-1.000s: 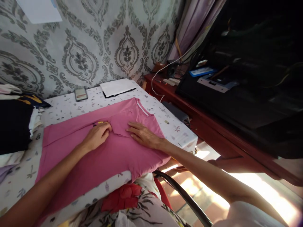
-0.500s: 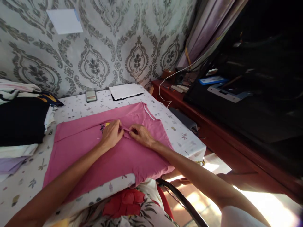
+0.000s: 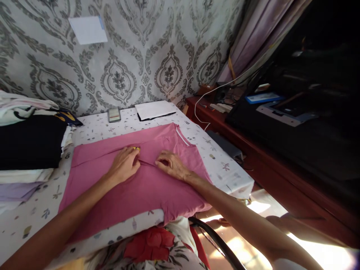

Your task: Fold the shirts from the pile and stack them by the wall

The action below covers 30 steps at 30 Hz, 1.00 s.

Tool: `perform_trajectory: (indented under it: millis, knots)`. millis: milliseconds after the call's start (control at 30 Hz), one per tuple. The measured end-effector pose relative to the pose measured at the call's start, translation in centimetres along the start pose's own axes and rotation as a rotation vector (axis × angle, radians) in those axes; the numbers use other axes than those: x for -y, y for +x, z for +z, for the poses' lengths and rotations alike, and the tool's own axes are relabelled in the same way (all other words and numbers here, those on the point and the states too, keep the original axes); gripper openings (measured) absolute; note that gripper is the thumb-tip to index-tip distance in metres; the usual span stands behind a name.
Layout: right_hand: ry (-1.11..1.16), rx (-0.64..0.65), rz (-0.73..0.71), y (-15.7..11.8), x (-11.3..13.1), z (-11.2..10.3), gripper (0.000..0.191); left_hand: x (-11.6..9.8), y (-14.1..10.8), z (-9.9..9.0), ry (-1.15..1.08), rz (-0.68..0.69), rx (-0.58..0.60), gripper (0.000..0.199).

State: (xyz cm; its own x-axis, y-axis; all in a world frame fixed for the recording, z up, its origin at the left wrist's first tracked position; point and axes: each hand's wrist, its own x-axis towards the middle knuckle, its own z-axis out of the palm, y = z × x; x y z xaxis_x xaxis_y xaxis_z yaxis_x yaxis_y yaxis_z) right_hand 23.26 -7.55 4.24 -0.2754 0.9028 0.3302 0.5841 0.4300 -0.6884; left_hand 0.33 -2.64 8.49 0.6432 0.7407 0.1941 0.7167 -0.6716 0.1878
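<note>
A pink shirt lies spread on the patterned white cloth, its neckline toward the upper right. Near the middle of the shirt, my left hand pinches the fabric and partly covers a small yellow print. My right hand pinches the shirt a little to the right, thumb and fingers curled together. Between the two hands a thin crease of fabric runs taut.
Folded clothes are stacked at the left. At the back lie a white folder and a small card-like object. A red-brown cabinet with a cable and a dark screen stands right.
My left hand has shifted left across the shirt, widening the gap between my hands and covering the dark lettering. The view has also shifted slightly.
</note>
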Motion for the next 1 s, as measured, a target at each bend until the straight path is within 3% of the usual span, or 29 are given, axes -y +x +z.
perform_trajectory:
  millis: [100,200,333,433,533,633,733,833,900,1000]
  knots:
    - [-0.055,-0.045,0.0,-0.2,0.2,-0.2,0.024,-0.1,0.2,0.0,-0.092,0.148,-0.063,0.02]
    - [-0.214,-0.079,0.026,-0.3,-0.3,-0.5,0.039,-0.2,0.3,0.8,-0.112,0.259,-0.028,0.016]
    - [-0.439,0.039,0.193,-0.6,-1.8,-1.7,0.057,0.7,0.0,1.9,-0.13,0.262,-0.001,0.018]
    - [-0.495,0.059,0.27,-1.5,-2.1,-3.6,0.053,1.7,-0.5,2.1,-0.139,0.271,-0.012,0.019]
    - [-0.457,-0.101,0.231,-3.7,-1.2,-5.9,0.044,2.0,-1.8,1.9,-0.12,0.275,-0.021,0.025]
    - [-0.31,-0.403,0.308,-7.6,0.8,-7.3,0.037,1.3,-4.2,1.4,-0.108,0.287,-0.01,0.029]
    - [-0.131,-0.749,0.553,-12.6,3.0,-5.9,0.031,0.3,-7.2,0.8,-0.113,0.324,-0.016,0.03]
    - [0.024,-0.974,0.796,-17.1,4.7,-2.4,0.034,-0.1,-9.9,0.5,-0.116,0.358,-0.02,0.03]
    - [0.191,-0.985,0.879,-18.8,5.5,0.1,0.036,0.1,-11.4,0.7,-0.106,0.37,-0.017,0.033]
    - [0.442,-0.906,0.865,-19.5,6.0,2.4,0.038,0.8,-13.1,1.6,-0.074,0.377,-0.024,0.035]
